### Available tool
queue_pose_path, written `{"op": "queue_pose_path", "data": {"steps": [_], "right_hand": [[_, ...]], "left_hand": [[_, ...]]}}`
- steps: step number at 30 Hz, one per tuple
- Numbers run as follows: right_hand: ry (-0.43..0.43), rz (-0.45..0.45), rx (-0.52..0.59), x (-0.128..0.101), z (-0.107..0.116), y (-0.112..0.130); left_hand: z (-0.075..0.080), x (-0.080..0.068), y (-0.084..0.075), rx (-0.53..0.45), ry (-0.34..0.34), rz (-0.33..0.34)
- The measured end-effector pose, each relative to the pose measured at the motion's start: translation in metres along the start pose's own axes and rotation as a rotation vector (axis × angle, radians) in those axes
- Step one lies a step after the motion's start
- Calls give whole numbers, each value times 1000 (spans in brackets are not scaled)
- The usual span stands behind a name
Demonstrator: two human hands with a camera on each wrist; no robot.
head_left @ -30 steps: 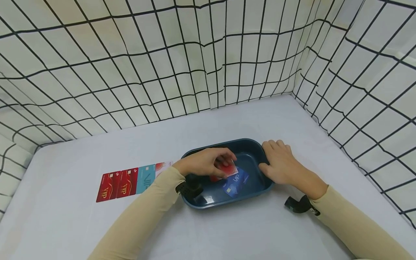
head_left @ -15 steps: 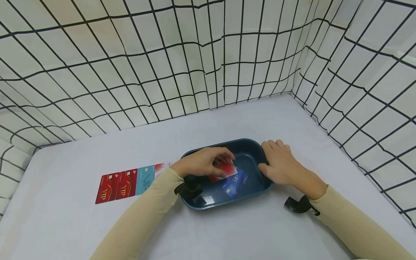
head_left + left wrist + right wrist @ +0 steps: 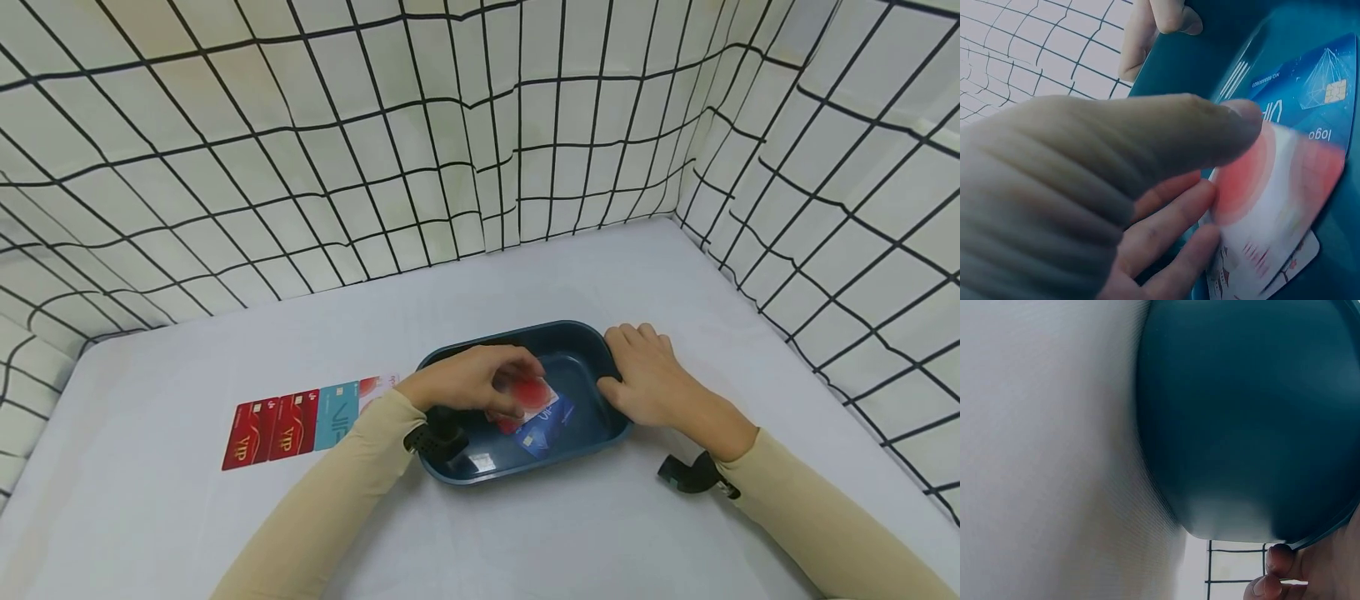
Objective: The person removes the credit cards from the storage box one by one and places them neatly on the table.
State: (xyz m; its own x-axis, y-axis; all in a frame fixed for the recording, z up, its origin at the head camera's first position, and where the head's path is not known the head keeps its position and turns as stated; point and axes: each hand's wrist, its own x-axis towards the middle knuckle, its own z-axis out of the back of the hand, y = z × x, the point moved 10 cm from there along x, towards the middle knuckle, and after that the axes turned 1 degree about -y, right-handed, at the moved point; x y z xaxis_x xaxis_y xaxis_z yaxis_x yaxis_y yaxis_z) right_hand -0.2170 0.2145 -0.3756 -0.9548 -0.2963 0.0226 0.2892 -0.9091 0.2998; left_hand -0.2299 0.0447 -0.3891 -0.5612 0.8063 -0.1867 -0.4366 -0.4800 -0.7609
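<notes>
Inside a dark blue plastic tub, my left hand pinches a red and white card between thumb and fingers. In the left wrist view this card is slightly blurred and tilted over the others. Partly beneath it lies a blue VIP card with a gold chip. Another pale card with a small red pattern peeks out below it. My right hand grips the tub's right end, thumb at the near side of the rim and fingers over the far corner.
Left of the tub, cards lie in a row on the white tabletop: two red VIP cards, a teal card and a white and red card partly behind my left forearm. Black wire mesh walls the back and right.
The red and white card has lifted and shifted slightly right, covering more of the blue card, with my left hand around it. The right hand stays on the tub.
</notes>
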Motion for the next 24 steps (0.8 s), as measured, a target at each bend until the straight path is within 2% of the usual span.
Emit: {"op": "queue_pose_path", "data": {"steps": [3,5,9,14,20,24], "right_hand": [[3,2,2,0,0,0],[3,2,3,0,0,0],[4,2,3,0,0,0],[6,3,4,0,0,0],[13,-1,1,-1,0,1],[12,2,4,-2,1,1]], "left_hand": [[-2,0,-2,-41,11,-10],[-1,1,-4,-32,3,-22],[2,3,-6,46,-37,-24],[2,6,-6,140,-63,21],[-5,9,-1,140,-46,95],[-9,9,-2,136,-40,118]]}}
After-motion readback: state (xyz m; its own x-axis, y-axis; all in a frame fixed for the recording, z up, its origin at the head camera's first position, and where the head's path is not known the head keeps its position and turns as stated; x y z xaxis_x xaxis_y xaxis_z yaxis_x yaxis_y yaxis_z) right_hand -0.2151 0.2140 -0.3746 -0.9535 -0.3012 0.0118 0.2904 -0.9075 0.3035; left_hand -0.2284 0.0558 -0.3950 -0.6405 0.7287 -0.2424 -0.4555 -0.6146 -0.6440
